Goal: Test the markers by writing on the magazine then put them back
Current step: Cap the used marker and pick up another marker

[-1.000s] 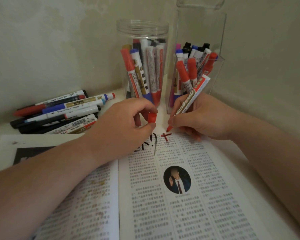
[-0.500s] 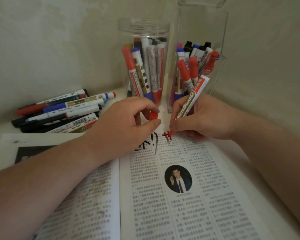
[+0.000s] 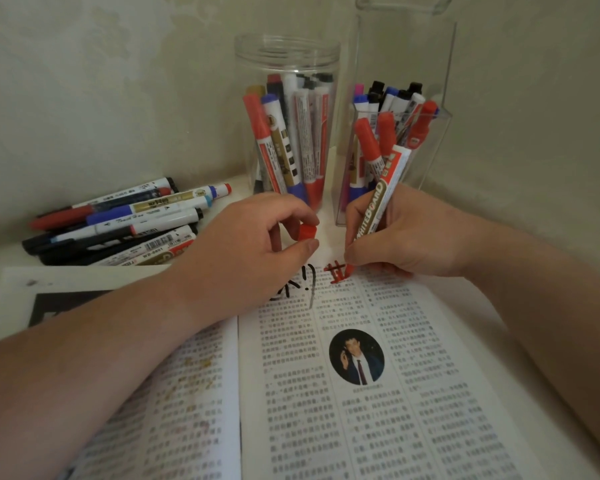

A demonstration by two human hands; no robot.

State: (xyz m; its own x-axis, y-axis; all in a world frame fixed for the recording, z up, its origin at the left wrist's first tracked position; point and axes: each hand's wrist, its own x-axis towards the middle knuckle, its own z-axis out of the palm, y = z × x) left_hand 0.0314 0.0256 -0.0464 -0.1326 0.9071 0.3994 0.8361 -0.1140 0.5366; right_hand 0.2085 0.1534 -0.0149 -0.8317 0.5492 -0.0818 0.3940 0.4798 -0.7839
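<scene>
An open magazine (image 3: 361,410) lies in front of me. My right hand (image 3: 406,233) grips a red whiteboard marker (image 3: 378,206), its tip touching the top of the right page beside fresh red strokes (image 3: 335,271). Black scribbles (image 3: 302,282) sit just left of them. My left hand (image 3: 250,251) rests at the top of the magazine and pinches the marker's red cap (image 3: 307,232) between thumb and fingers.
A round clear jar (image 3: 288,57) and a square clear holder (image 3: 442,133), both full of markers, stand against the wall behind my hands. A pile of loose markers (image 3: 125,223) lies at the left. Walls close in at the back and right.
The red mark has grown from a small cross into a figure with more strokes. My right hand shifted slightly right with the marker tip. My left hand stayed with the cap.
</scene>
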